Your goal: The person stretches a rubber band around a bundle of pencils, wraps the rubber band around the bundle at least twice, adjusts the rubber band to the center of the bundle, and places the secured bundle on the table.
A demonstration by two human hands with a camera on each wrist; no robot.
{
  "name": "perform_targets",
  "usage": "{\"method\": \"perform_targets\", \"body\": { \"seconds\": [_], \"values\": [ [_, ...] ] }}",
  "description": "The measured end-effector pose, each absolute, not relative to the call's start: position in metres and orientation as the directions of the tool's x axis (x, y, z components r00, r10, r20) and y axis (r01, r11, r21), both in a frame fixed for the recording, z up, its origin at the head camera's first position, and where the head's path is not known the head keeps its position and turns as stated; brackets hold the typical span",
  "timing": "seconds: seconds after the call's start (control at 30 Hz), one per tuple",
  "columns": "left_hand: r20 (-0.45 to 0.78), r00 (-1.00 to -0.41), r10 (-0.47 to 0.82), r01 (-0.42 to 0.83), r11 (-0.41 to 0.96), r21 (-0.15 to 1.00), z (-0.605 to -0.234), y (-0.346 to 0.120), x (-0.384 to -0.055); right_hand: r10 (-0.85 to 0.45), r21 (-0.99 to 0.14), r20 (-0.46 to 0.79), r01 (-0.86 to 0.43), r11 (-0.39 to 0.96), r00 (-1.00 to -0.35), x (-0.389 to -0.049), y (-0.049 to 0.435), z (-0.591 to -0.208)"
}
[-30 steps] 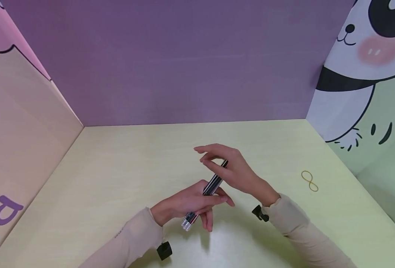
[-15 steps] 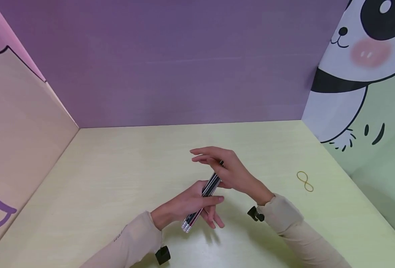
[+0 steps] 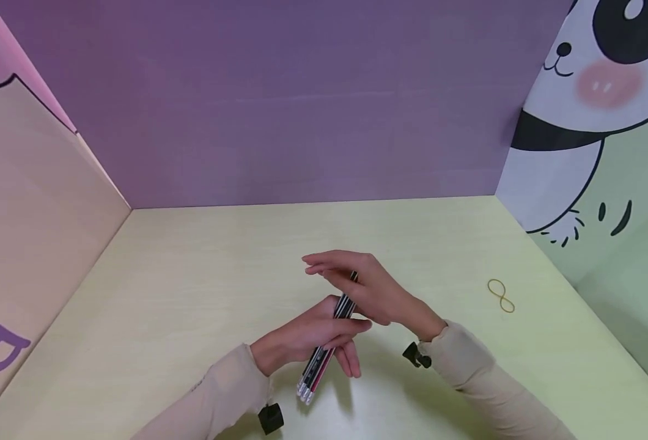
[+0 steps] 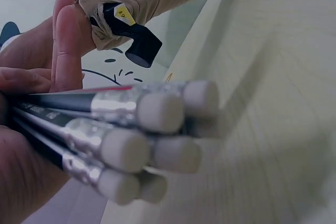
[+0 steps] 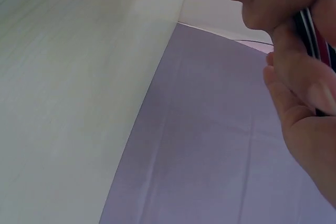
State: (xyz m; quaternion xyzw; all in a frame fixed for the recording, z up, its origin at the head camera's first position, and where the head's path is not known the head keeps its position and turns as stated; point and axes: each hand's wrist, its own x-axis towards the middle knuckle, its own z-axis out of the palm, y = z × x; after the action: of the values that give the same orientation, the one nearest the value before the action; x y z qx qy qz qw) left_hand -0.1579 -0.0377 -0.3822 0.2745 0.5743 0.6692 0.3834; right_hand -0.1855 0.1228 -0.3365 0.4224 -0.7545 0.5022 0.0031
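A bundle of several dark striped pencils (image 3: 312,374) slants above the table, eraser ends low and toward me. My left hand (image 3: 307,333) grips it around the middle, thumb lying across the front. Close up in the left wrist view, white erasers (image 4: 124,149) in silver ferrules sit bunched at slightly uneven depths. Around the upper end is my right hand (image 3: 370,287), its index finger stretched left and its lower fingers curled by the shafts. One pencil tip (image 3: 354,276) shows beside its thumb. Part of the bundle (image 5: 310,35) appears between fingers in the right wrist view.
A thin yellow band (image 3: 502,297), twisted into a figure eight, lies on the pale table (image 3: 208,256) at the right. A purple panel (image 3: 302,110) closes the back. Printed panels stand left and right, the right one with a panda (image 3: 555,122).
The pencils have slid down toward me, so their eraser ends hang lower below my left hand. My right hand has come down and left, closer to the left one.
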Motion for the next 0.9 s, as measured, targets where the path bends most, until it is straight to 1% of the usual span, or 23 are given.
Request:
{"method": "perform_targets", "body": {
  "seconds": [0.1,0.2,0.33,0.43,0.5,0.67,0.77,0.9],
  "values": [
    [-0.106,-0.569,0.815,-0.231,-0.035,0.972,-0.382,-0.035,-0.159,-0.592,-0.801,0.373,-0.57,0.183,-0.714,-0.184,0.136,-0.326],
    [-0.136,-0.595,0.792,-0.263,-0.032,0.964,-0.385,-0.035,-0.163,-0.526,-0.817,0.355,-0.531,0.227,-0.772,-0.183,0.155,-0.316],
    [-0.144,-0.633,0.76,-0.29,-0.06,0.955,-0.389,-0.038,-0.168,-0.451,-0.779,0.362,-0.53,0.335,-0.816,-0.181,0.183,-0.314],
    [-0.14,-0.657,0.74,-0.301,-0.087,0.95,-0.392,-0.04,-0.17,-0.414,-0.749,0.322,-0.497,0.439,-0.851,-0.18,0.211,-0.319],
    [-0.139,-0.666,0.733,-0.309,-0.102,0.945,-0.394,-0.041,-0.171,-0.399,-0.721,0.267,-0.456,0.522,-0.877,-0.18,0.234,-0.324],
    [-0.127,-0.683,0.719,-0.318,-0.137,0.938,-0.396,-0.043,-0.173,-0.338,-0.644,0.069,-0.301,0.703,-0.939,-0.182,0.295,-0.339],
    [-0.118,-0.708,0.696,-0.313,-0.161,0.936,-0.394,-0.045,-0.174,-0.275,-0.565,-0.011,-0.22,0.795,-0.962,-0.182,0.326,-0.351],
    [-0.101,-0.76,0.642,-0.289,-0.195,0.937,-0.391,-0.049,-0.177,-0.183,-0.436,-0.1,-0.122,0.891,-0.978,-0.184,0.358,-0.36]
  ]
}}
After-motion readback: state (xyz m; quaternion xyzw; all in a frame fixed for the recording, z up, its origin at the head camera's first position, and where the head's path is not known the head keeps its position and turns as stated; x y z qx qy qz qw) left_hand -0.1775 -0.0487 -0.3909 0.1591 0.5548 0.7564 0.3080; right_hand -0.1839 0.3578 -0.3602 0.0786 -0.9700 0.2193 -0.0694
